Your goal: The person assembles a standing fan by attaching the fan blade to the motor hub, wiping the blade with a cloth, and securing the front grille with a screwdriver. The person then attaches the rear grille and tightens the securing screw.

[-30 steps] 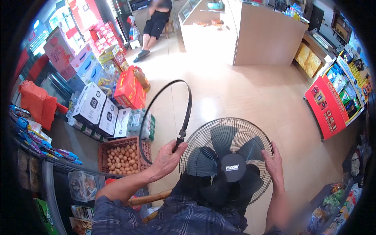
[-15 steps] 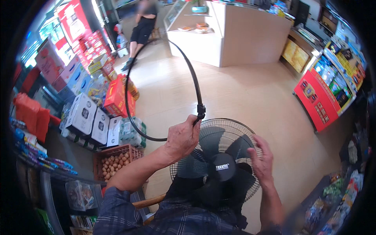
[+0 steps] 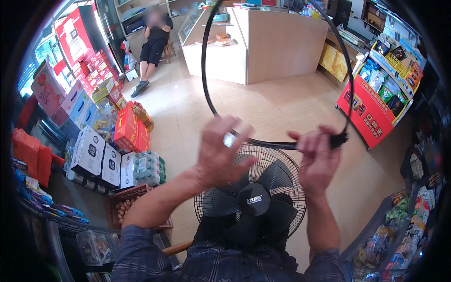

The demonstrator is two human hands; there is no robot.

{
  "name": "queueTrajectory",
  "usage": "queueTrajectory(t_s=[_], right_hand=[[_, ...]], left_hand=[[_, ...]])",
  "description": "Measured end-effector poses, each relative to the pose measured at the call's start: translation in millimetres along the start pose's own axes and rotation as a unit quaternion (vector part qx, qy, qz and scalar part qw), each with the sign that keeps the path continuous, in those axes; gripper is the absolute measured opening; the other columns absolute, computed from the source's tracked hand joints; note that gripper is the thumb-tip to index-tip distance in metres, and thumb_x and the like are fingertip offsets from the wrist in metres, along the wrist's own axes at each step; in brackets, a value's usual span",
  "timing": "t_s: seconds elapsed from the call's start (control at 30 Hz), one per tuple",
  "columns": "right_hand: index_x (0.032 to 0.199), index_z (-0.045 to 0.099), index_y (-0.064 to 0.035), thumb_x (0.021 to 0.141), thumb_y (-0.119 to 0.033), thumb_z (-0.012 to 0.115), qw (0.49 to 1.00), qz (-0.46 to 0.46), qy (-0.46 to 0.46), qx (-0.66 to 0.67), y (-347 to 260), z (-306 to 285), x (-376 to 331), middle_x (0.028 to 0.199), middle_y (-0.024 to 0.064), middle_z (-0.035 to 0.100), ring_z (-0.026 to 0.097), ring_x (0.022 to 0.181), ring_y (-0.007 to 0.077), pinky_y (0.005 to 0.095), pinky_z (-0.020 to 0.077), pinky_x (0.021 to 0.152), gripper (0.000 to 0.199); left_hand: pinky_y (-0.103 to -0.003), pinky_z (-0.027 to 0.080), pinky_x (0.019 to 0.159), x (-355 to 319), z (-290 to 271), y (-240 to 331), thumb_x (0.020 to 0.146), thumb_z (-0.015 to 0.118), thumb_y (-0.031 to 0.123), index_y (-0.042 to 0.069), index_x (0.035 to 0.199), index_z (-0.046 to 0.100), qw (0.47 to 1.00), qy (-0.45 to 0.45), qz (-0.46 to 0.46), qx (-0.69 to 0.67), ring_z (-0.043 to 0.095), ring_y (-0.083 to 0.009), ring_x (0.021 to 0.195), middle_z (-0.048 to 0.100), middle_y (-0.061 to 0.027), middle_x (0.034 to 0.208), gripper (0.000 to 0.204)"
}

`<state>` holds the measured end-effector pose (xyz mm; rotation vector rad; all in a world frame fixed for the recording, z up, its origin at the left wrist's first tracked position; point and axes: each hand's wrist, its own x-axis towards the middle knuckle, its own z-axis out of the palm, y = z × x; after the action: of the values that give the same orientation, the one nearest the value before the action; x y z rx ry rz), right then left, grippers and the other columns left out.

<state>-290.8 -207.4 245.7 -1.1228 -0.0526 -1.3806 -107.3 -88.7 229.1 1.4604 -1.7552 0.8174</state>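
A thin black fan guard ring (image 3: 204, 61) is raised in front of me, above the fan. My right hand (image 3: 319, 157) is closed on its lower right part, beside the dark clamp (image 3: 339, 139). My left hand (image 3: 218, 152), a little blurred, has its fingers apart at the ring's lower left; whether it touches the ring I cannot tell. Below both hands, close against my lap, is the fan (image 3: 253, 199), with dark blades, a round black hub and a wire guard behind them. The blades' lower part is in shadow.
At left stand stacked cartons (image 3: 89, 150), wrapped bottles (image 3: 149, 168) and an egg crate (image 3: 112, 199). A person (image 3: 155, 47) sits at the far left, near a pale counter (image 3: 282, 47). A red snack stand (image 3: 369, 113) and packet shelves (image 3: 408, 235) line the right.
The ring has moved right and upward, and its clamp is now at the right. My left hand has let go of it; my right hand has left the fan's edge and grips the ring.
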Motion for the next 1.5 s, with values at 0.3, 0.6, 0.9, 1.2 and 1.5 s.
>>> queueTrajectory(t_s=[0.3,0.6,0.9,1.2,1.5], right_hand=[[0.134,0.047,-0.001,0.106,-0.02,0.039,0.994,0.056,-0.072,0.058,-83.7,-18.2,44.4,0.068,-0.0048,0.029,0.032,0.055,0.0054,0.0268,0.0401,0.052,0.035],[0.13,0.047,0.0026,0.104,-0.017,0.044,0.963,0.269,0.009,0.008,-85.7,-68.9,52.3,0.062,-0.0077,0.026,0.024,0.045,0.0012,0.0179,0.0222,0.036,0.033],[0.132,0.044,0.0041,0.103,-0.015,0.041,0.893,0.431,-0.052,0.114,-53.1,-89.9,49.9,0.061,-0.0076,0.027,0.025,0.044,0.0006,0.0167,0.0227,0.033,0.034],[0.13,0.045,0.0041,0.102,-0.017,0.046,0.847,0.528,-0.047,-0.038,-29.6,-108.4,52.3,0.064,-0.006,0.035,0.03,0.043,0.0003,0.0164,0.0273,0.033,0.035],[0.098,0.062,0.0009,0.094,-0.025,0.06,0.758,0.492,-0.048,-0.425,5.1,-171.2,7.1,0.061,-0.0034,0.043,0.039,0.04,0.0053,0.0235,0.0324,0.033,0.026]], left_hand=[[-0.046,0.034,0.105,66.2,-41.3,-109.4,0.076,0.083,0.039,0.0,0.143,0.032,0.967,0.168,-0.127,0.141,0.041,-0.0334,0.126,0.044,-0.0211,0.131,0.093],[-0.039,0.049,0.092,13.6,-86.6,1.1,0.08,0.078,0.018,0.004,0.122,0.06,0.928,-0.309,-0.173,-0.112,0.061,-0.0302,0.112,0.063,-0.0172,0.118,0.047],[-0.047,0.036,0.108,20.3,-72.1,-48.9,0.073,0.083,0.035,0.009,0.148,0.033,0.969,-0.158,-0.176,0.075,0.041,-0.036,0.132,0.043,-0.0222,0.141,0.094],[-0.024,0.039,0.043,-31.4,-44.7,-88.4,0.099,0.053,0.025,0.002,0.129,0.052,0.752,-0.295,-0.515,-0.286,0.051,-0.0104,0.047,0.058,-0.0044,0.067,0.038],[-0.026,0.035,0.036,-190.4,-24.8,-50.0,0.099,0.048,0.025,0.002,0.105,0.057,0.616,-0.136,-0.724,-0.279,0.053,-0.0121,0.048,0.057,-0.0054,0.071,0.026]])
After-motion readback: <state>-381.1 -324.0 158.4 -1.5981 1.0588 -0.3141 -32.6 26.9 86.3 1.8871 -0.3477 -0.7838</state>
